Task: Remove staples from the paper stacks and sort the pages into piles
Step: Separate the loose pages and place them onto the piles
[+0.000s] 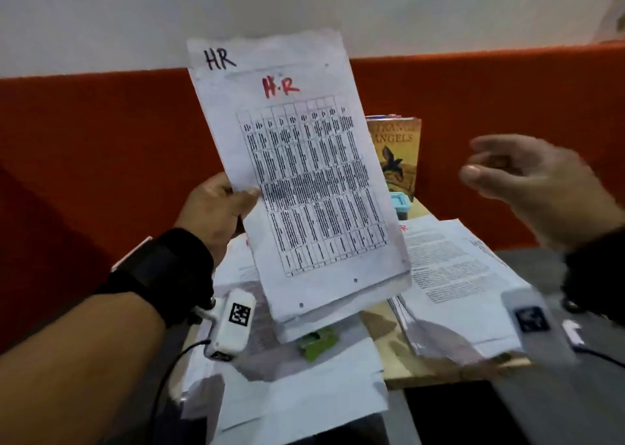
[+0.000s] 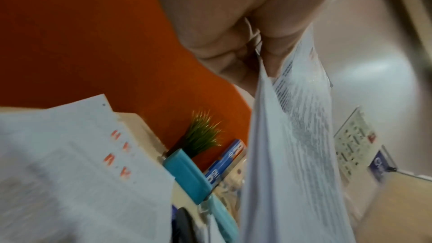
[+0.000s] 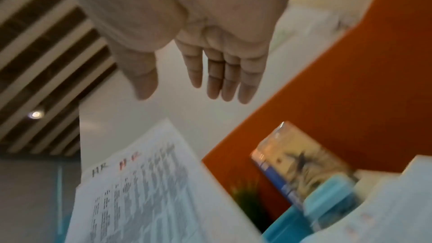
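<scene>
My left hand point(image 1: 223, 204) grips a paper stack point(image 1: 304, 181) by its left edge and holds it up, tilted, above the table. The top page carries a printed table and "HR" in black and in red. In the left wrist view the fingers point(image 2: 233, 47) pinch the same stack point(image 2: 292, 154). My right hand point(image 1: 527, 174) hovers to the right of the stack with straight fingers and holds nothing; its blurred fingers point(image 3: 224, 80) show apart from the HR stack point(image 3: 145, 191) in the right wrist view. More printed pages point(image 1: 453, 275) lie on the table at the right.
A book point(image 1: 395, 154) stands against the orange partition point(image 1: 101, 147), with a teal container point(image 1: 400, 204) in front of it and a small green plant point(image 2: 201, 136) beside it. Loose pages point(image 1: 297, 387) cover the wooden table point(image 1: 399, 353) in front. A green scrap point(image 1: 318, 341) lies among them.
</scene>
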Demonstrator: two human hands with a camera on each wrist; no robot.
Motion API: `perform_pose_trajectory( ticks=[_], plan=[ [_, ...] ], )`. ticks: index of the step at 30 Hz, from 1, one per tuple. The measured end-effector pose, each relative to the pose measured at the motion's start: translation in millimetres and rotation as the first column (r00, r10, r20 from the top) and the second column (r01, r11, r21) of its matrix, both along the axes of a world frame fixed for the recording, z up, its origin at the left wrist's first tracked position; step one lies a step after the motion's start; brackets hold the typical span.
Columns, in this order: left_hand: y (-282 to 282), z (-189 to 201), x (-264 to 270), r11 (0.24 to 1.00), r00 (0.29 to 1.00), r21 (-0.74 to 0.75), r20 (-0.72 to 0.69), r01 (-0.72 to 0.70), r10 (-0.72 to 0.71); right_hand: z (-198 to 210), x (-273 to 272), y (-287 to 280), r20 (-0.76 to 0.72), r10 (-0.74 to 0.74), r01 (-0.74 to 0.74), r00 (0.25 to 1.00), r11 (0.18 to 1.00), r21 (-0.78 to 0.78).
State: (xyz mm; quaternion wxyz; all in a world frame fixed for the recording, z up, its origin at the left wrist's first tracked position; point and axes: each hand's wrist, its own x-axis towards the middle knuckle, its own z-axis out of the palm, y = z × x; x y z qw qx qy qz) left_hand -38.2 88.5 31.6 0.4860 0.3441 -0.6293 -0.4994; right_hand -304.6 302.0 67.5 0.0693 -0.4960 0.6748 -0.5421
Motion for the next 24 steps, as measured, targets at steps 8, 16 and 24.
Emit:
perform_pose_trajectory(
  ticks=[8, 16, 24],
  plan=[
    [8, 76, 23, 0.959, 0.992, -0.274, -0.123, -0.074, 0.041, 74, 57, -122, 0.191, 0.356, -0.324, 0.915, 0.929, -0.178],
    [-5, 19, 29, 0.981, 0.994, -0.161, -0.051, -0.104, 0.097, -14, 62, -140, 0.203, 0.274, -0.268, 0.940, 0.962, -0.058],
    [-11, 16, 29, 0.984, 0.994, -0.144, -0.054, -0.105, 0.098, -3, 77, -159, 0.325, 0.352, -0.331, 0.878, 0.936, -0.118]
  ],
)
